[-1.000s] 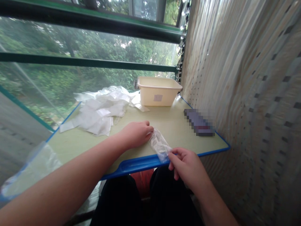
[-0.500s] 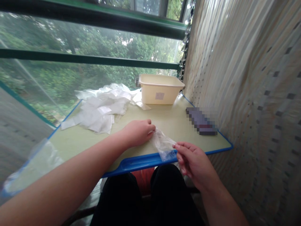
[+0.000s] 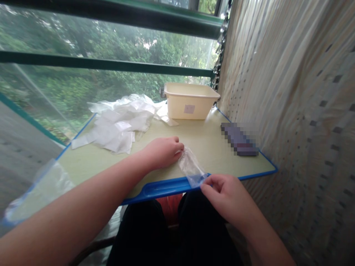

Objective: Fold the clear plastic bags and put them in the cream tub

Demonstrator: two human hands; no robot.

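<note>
A clear plastic bag point(image 3: 192, 165) stretches between my two hands over the front of the table. My left hand point(image 3: 168, 150) is closed, its curled fingers pinching the bag's far end just above the tabletop. At the near right corner of the bag, my right hand point(image 3: 223, 192) pinches the film between thumb and forefinger, beside the blue table edge. Beyond my left hand lies a loose pile of white, partly see-through plastic bags point(image 3: 119, 123).
A cream plastic tub point(image 3: 191, 107) with a small label stands at the back of the table point(image 3: 199, 136). A blurred-out dark object point(image 3: 240, 140) lies at the right. Another clear plastic bag point(image 3: 52, 183) hangs over the left edge. A curtain point(image 3: 299, 92) borders the right side.
My right hand has shifted down along the bag to its near corner, and the bag now lies flatter and straighter. My left hand keeps its hold at about the same spot.
</note>
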